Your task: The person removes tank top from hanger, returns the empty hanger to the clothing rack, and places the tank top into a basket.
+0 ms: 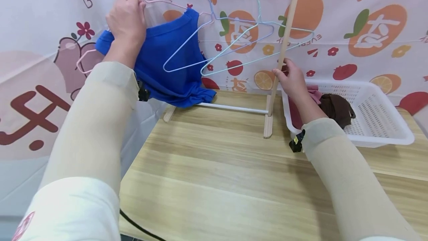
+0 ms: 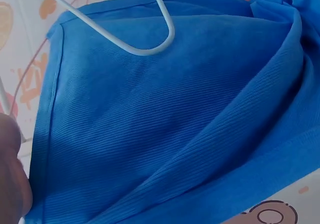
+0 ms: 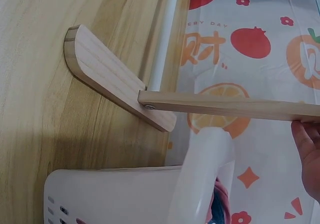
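Note:
A small wooden clothes rack (image 1: 285, 36) with white rods stands on the table. My left hand (image 1: 127, 21) has its fingers curled at the top of the left post, gripping it; the palm side is hidden. Beside that hand, a blue ribbed top (image 1: 167, 55) hangs on a pink hanger (image 1: 160, 1), tilted and bunched at its lower right. The top fills most of the left wrist view. My right hand (image 1: 292, 79) pinches the right post between thumb and fingers. A blue hanger (image 1: 187, 44) and a mint green hanger (image 1: 230, 44) hang bare from the top rod.
A white plastic basket (image 1: 381, 138) stands right of the rack, holding a dark brown cloth (image 1: 336, 109) and a pink cloth (image 1: 312, 93). Behind is a fruit-printed curtain (image 1: 378, 70). The wooden table (image 1: 214, 166) stretches in front; a black cable (image 1: 140, 228) crosses its near left edge.

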Demonstrator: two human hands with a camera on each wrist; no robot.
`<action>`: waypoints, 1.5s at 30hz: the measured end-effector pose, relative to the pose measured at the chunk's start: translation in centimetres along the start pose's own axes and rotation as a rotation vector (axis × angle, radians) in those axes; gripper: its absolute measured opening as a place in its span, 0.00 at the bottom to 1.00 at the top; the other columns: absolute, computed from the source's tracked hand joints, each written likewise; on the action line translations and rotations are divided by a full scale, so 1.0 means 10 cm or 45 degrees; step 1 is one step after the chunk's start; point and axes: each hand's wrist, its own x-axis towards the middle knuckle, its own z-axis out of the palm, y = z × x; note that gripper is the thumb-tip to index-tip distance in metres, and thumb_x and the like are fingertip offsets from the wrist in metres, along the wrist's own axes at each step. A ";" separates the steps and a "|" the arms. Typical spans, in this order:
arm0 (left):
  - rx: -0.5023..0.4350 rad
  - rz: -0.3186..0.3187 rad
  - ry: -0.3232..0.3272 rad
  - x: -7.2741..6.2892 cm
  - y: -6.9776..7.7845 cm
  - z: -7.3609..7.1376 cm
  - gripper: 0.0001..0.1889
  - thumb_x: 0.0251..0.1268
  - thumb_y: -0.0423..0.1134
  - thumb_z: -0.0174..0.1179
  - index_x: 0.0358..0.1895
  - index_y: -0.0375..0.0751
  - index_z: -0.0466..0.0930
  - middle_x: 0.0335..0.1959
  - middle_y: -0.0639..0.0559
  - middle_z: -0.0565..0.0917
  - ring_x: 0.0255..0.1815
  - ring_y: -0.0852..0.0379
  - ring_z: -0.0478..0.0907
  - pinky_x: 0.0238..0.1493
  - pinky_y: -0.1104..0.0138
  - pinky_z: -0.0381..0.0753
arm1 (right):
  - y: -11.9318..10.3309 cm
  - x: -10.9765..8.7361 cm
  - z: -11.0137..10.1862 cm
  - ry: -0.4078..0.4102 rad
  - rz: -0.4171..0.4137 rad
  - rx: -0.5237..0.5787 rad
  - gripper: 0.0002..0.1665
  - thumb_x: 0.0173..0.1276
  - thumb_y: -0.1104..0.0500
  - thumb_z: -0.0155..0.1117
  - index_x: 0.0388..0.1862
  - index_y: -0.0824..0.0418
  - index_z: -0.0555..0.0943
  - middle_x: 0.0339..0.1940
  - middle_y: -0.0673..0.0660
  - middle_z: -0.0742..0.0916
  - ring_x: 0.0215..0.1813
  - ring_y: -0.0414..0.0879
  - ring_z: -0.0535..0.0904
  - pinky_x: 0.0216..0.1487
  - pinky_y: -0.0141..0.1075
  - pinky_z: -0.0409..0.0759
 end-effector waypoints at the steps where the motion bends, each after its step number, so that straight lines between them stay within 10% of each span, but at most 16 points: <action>1: -0.012 -0.010 -0.019 0.00 -0.01 -0.01 0.28 0.79 0.55 0.34 0.63 0.40 0.75 0.56 0.37 0.74 0.58 0.36 0.75 0.57 0.42 0.73 | 0.00 0.01 0.00 -0.002 0.003 -0.003 0.31 0.74 0.46 0.57 0.71 0.57 0.66 0.54 0.62 0.80 0.55 0.52 0.78 0.62 0.47 0.77; 6: -0.081 -0.077 -0.216 -0.05 -0.11 -0.07 0.27 0.79 0.55 0.35 0.62 0.43 0.77 0.55 0.40 0.75 0.60 0.40 0.73 0.61 0.45 0.69 | -0.03 0.04 -0.01 -0.008 0.000 -0.009 0.31 0.74 0.45 0.57 0.70 0.57 0.67 0.56 0.62 0.80 0.56 0.52 0.77 0.62 0.47 0.77; 18: -0.374 -0.014 -0.584 -0.44 -0.56 0.13 0.23 0.77 0.50 0.45 0.54 0.34 0.80 0.25 0.53 0.71 0.33 0.50 0.65 0.33 0.61 0.65 | 0.01 0.10 -0.03 0.008 0.001 -0.015 0.32 0.74 0.45 0.57 0.71 0.58 0.66 0.56 0.63 0.81 0.57 0.52 0.78 0.61 0.47 0.77; 28: -0.596 -0.066 -0.899 -0.99 -0.62 0.49 0.21 0.79 0.48 0.44 0.59 0.37 0.77 0.39 0.45 0.72 0.25 0.55 0.64 0.24 0.64 0.64 | 0.09 0.08 -0.12 0.016 0.064 -0.018 0.34 0.74 0.42 0.55 0.73 0.54 0.65 0.58 0.62 0.80 0.58 0.52 0.77 0.62 0.47 0.76; 36: -0.639 0.085 -0.960 -1.31 -0.40 0.67 0.23 0.76 0.53 0.48 0.51 0.36 0.81 0.34 0.46 0.72 0.35 0.49 0.66 0.34 0.61 0.65 | 0.19 0.03 -0.31 0.047 0.208 0.050 0.36 0.72 0.40 0.55 0.74 0.54 0.65 0.62 0.63 0.78 0.60 0.53 0.77 0.62 0.48 0.77; 45: -0.714 0.293 -0.839 -1.59 -0.20 0.59 0.18 0.73 0.50 0.55 0.31 0.40 0.80 0.21 0.52 0.67 0.26 0.52 0.66 0.26 0.63 0.63 | 0.14 0.02 -0.41 -0.012 0.241 -0.023 0.43 0.71 0.35 0.55 0.77 0.55 0.61 0.68 0.64 0.75 0.67 0.56 0.73 0.68 0.51 0.71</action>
